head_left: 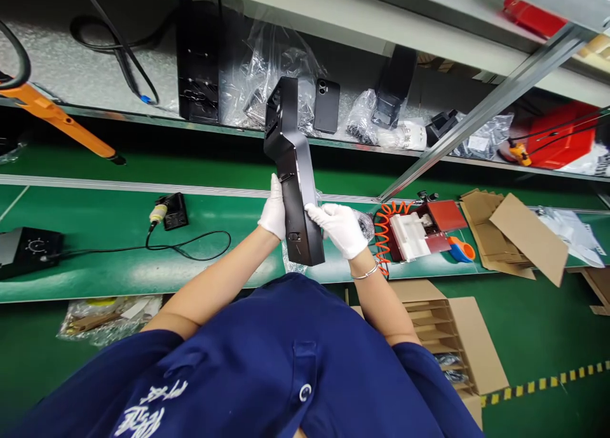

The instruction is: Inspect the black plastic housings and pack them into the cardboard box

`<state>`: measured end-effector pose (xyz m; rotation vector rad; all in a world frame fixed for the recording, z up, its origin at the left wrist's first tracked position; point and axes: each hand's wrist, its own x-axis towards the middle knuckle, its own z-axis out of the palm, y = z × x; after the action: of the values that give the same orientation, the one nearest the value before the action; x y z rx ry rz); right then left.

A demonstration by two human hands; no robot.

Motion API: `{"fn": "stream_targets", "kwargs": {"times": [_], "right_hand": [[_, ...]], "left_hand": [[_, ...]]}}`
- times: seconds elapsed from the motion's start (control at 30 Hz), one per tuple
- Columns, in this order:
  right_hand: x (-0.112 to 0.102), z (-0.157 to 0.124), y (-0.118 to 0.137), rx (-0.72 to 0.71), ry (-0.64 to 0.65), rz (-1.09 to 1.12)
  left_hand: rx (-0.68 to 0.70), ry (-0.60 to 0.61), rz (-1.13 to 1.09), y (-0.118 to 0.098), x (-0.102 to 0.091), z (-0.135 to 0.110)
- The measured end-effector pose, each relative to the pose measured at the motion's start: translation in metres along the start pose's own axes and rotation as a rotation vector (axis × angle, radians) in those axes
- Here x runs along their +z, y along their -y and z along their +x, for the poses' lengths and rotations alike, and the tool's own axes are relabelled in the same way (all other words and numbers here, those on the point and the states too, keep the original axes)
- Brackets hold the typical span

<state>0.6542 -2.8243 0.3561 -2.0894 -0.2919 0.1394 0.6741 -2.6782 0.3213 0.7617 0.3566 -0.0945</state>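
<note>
A long black plastic housing is held upright above the green workbench, its wider head pointing away from me. My left hand, in a white glove, grips its left side near the lower half. My right hand, also gloved, with a bracelet at the wrist, pinches its right edge, fingers closed on it. A crumpled clear plastic bag lies just behind my right hand.
A shelf behind holds clear bags, a black phone-like part and other black parts. On the bench: a small black box with cable, a dial unit, an orange coiled hose, a red-and-white fixture, cardboard sheets. A divided carton stands lower right.
</note>
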Motion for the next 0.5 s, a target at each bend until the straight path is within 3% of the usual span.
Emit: {"fn": "stream_targets", "kwargs": {"times": [0.1,0.23,0.37,0.4,0.5], "right_hand": [[0.001,0.001,0.003,-0.123,-0.047,-0.014],[0.012,-0.001,0.007,-0.102,0.085,0.199],[0.014,-0.001,0.009,-0.006,-0.124,0.313],[0.013,-0.002,0.010,-0.016,-0.101,0.341],[0.010,-0.004,0.013,-0.077,0.148,0.427]], "left_hand": [[-0.053,0.006,-0.052,0.000,-0.002,-0.004],[-0.023,-0.045,-0.043,0.003,-0.001,-0.009],[0.031,-0.052,-0.041,0.004,0.005,-0.019],[0.040,-0.047,-0.032,0.004,0.006,-0.020],[0.075,-0.078,0.026,0.001,0.004,-0.020]]}}
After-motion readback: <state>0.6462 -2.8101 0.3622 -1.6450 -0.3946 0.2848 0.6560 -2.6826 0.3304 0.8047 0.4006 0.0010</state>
